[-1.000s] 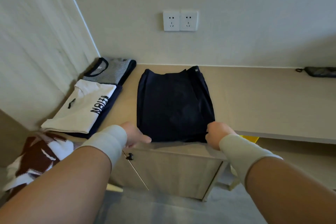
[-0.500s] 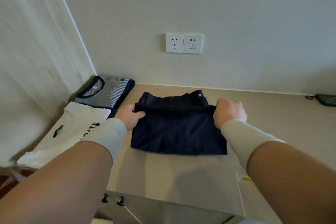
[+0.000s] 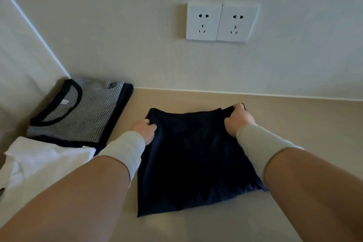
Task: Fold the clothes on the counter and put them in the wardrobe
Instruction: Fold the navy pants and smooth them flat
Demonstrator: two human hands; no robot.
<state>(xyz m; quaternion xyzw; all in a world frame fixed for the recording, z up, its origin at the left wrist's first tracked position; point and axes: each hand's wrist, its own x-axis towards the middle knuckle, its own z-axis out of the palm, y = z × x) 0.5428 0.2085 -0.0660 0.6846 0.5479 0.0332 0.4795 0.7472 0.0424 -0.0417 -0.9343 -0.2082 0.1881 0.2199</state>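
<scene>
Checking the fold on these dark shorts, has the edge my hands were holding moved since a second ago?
Yes. The hands carried that edge of the dark shorts from the counter's near side toward the back wall, under the sockets, doubling the cloth over.

Two bare forearms reach in from the lower edge of the head view, one at each side. Each wrist wears a snug, pale band of soft cloth, like a cuff or wrist sleeve, running from just behind the hand partway up the forearm. The left band (image 3: 125,151) looks off-white; the right band (image 3: 259,143) looks a shade more beige. Both are plain, with no print or seam visible. The left hand (image 3: 145,130) and right hand (image 3: 237,120) are bare, without rings or gloves.
</scene>
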